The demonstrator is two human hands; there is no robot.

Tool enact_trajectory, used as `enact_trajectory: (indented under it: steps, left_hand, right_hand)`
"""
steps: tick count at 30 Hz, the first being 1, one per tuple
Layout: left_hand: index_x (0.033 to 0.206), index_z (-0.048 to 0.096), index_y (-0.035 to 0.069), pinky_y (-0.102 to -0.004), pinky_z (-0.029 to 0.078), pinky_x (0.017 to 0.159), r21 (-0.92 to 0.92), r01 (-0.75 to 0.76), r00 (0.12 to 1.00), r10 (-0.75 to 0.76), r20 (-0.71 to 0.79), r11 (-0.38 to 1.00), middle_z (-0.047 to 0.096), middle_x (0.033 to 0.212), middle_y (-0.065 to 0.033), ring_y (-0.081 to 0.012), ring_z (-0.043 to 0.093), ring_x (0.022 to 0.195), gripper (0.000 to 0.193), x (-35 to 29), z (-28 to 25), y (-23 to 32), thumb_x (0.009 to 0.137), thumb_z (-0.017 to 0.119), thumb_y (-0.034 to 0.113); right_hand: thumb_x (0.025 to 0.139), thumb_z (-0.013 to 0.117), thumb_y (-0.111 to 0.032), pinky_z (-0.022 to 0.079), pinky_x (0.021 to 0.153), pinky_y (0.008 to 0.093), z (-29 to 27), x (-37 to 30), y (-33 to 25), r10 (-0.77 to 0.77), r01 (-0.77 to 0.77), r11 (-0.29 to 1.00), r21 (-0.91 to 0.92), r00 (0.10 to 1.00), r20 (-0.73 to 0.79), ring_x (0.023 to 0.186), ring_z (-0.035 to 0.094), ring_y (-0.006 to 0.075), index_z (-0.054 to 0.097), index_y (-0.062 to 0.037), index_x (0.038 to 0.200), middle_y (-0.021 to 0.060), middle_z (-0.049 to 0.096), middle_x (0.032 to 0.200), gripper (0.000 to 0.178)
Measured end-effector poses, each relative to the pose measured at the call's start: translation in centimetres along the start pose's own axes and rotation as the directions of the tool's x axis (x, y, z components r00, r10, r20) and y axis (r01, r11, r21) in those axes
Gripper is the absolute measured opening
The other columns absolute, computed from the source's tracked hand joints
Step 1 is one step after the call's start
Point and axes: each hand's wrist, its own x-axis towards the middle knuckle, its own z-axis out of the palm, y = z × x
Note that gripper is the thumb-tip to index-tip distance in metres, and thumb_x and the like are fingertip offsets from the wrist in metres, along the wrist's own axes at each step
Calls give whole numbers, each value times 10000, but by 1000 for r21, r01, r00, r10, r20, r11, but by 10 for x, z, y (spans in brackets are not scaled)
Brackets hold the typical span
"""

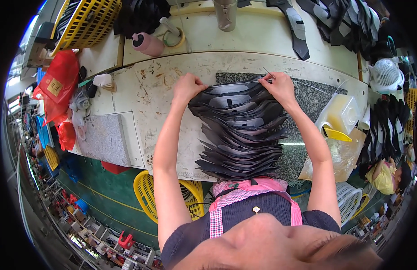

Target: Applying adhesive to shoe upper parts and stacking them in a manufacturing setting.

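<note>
A long overlapping stack of black cut pieces with grey panels (pixel 244 121), which look like shoe uppers, runs down the table toward my body. At its far end, my left hand (pixel 189 88) pinches the left tip of the top piece (pixel 231 88). My right hand (pixel 279 89) is closed at the right tip of that piece. A thin needle-like tool (pixel 267 72) sticks up from the right fingers, and a pale thread (pixel 316 88) trails away to the right. Where the thread joins the tool is hidden by my fingers.
A speckled stone slab (pixel 303 108) lies under the stack's right side. Right of it stand a translucent container (pixel 343 112) and a brown board (pixel 336 157). At far left are a pink bottle (pixel 147 44), red bags (pixel 60 85) and a grey slab (pixel 102 139). A yellow basket (pixel 145 193) stands below the table edge.
</note>
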Motion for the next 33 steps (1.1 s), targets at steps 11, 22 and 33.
enact_trajectory:
  steps: [11,22,33]
  left_hand:
    - [983,636,-6,-387,440,775,43,-707,672,689,-270,706,584,930,-125,-300,538,882,209,-27,57,72,823,597,122]
    - [1053,658,133,-347,386,753,311,-658,684,717,-132,686,538,938,-21,-197,513,930,237,-26,55,80,845,565,196]
    - [1068,646,185,-416,372,765,353,-624,727,683,-65,697,508,923,-49,-216,490,948,273,-2,57,96,808,597,254]
  right_hand:
    - [713,697,-338,499,618,395,6,8,5,-14,14,1000,-6,1000,5,667,640,309,700,-86,752,129,633,639,255]
    - [712,697,-326,503,646,410,10,20,4,-188,179,965,-194,982,-29,724,642,308,675,-103,742,124,651,710,226]
    - [881,449,-533,444,659,378,-48,18,40,112,-110,955,277,994,6,722,608,331,624,-1,772,178,615,696,571]
